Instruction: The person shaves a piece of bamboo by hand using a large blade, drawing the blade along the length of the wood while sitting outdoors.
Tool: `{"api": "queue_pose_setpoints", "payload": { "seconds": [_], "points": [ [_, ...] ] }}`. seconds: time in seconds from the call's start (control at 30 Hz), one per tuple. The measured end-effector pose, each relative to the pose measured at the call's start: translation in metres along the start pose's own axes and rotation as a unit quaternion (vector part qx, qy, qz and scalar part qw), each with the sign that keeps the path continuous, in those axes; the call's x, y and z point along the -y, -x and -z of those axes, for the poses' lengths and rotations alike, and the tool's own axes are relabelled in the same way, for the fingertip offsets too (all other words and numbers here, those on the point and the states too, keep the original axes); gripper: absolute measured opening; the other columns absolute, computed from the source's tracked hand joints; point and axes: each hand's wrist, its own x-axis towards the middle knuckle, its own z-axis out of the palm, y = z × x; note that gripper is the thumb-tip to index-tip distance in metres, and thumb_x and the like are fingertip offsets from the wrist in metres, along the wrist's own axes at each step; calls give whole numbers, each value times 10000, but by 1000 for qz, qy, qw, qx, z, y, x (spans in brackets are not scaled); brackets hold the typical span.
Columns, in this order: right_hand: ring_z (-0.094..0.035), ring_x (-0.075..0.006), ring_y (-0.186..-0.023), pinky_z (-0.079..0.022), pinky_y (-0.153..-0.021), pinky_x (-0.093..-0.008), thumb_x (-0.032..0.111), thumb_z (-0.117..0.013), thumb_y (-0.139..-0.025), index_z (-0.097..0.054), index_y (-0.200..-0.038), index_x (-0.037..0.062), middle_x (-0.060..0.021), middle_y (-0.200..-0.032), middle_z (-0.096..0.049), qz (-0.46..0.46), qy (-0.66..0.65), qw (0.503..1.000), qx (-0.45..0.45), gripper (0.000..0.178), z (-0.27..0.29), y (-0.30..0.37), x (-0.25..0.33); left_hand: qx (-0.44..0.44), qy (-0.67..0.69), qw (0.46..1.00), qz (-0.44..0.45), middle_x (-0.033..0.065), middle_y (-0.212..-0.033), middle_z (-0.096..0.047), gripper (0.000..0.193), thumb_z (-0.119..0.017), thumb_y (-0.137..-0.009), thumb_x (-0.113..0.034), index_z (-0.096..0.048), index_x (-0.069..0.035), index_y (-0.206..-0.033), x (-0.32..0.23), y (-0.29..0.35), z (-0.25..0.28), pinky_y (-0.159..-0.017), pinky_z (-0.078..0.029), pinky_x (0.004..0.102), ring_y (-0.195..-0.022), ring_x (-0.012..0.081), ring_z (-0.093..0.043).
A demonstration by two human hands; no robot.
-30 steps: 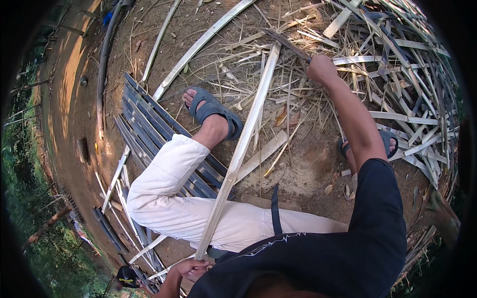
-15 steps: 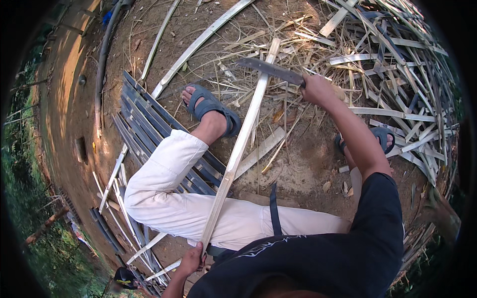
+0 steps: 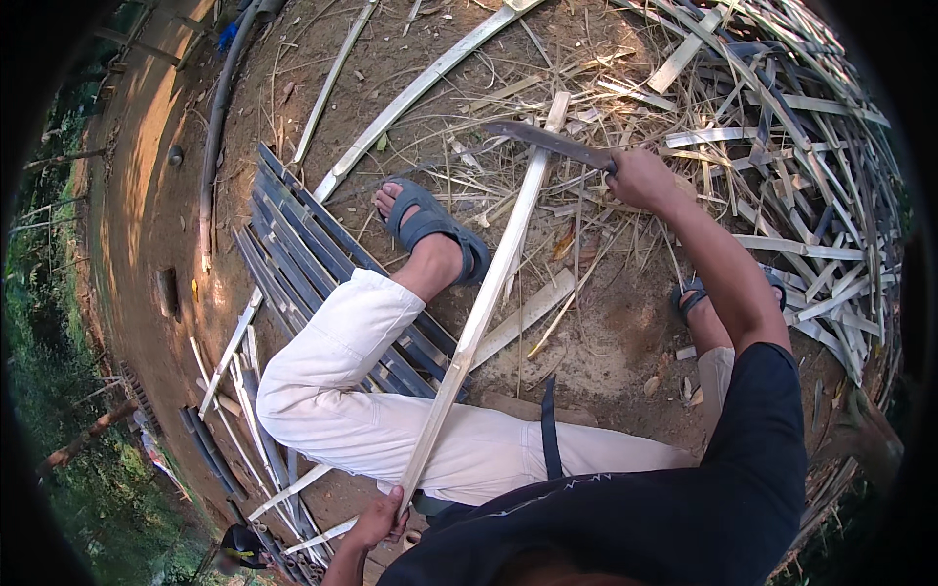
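A long, pale split-bamboo strip [image 3: 481, 311] runs slantwise from my lower left across my thigh to the littered ground ahead. Its near end is gripped by my left hand [image 3: 379, 518], low beside my hip. My right hand [image 3: 645, 179] is closed around the handle of a machete [image 3: 549, 143]. The dark blade points left and crosses the strip a little short of its far end. Whether the edge bites into the bamboo cannot be made out.
Dark bamboo slats [image 3: 303, 234] lie side by side at left, partly under my bent leg. A large heap of split strips [image 3: 811, 176] fills the far right. Thin shavings [image 3: 596, 88] litter the ground ahead. My sandalled foot [image 3: 430, 230] stands left of the strip.
The whole scene has shifted slightly right and down in the picture. Both hands keep their grips, and the machete still crosses the strip near its far end.
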Motion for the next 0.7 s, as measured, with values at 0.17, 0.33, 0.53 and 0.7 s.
{"api": "queue_pose_setpoints", "payload": {
  "seconds": [0.17,0.33,0.53,0.7],
  "points": [
    [-677,-386,-779,-552,-735,-487,262,-644,-831,-593,-983,48,-204,-821,-677,138,24,988,66,267,1,57,58,129,84,987,39,24,-460,-361,746,-283,-938,-738,-476,-71,-665,5,0,4,-357,-261,270,-359,116,-320],
    [-678,-393,-812,-552,-756,-486,259,-622,-843,-600,-1020,31,-217,-843,-683,-93,-31,995,9,289,5,-1,3,171,105,979,39,9,-452,-334,743,-277,-934,-743,-466,-81,-653,0,-2,14,-346,-229,272,-346,104,-270],
    [-676,-409,-811,-539,-769,-505,255,-610,-832,-653,-947,56,-231,-836,-683,23,31,999,20,234,17,18,24,226,185,952,93,-8,-444,-295,745,-269,-937,-741,-456,-88,-631,21,-3,17,-335,-187,263,-342,93,-238],
    [-676,-404,-761,-548,-730,-493,237,-641,-815,-614,-945,13,-236,-766,-671,-55,-21,998,1,260,1,-4,-30,227,163,958,68,-12,-445,-296,745,-276,-928,-751,-452,-87,-640,-3,3,21,-329,-173,256,-339,83,-232]
  ]
}}
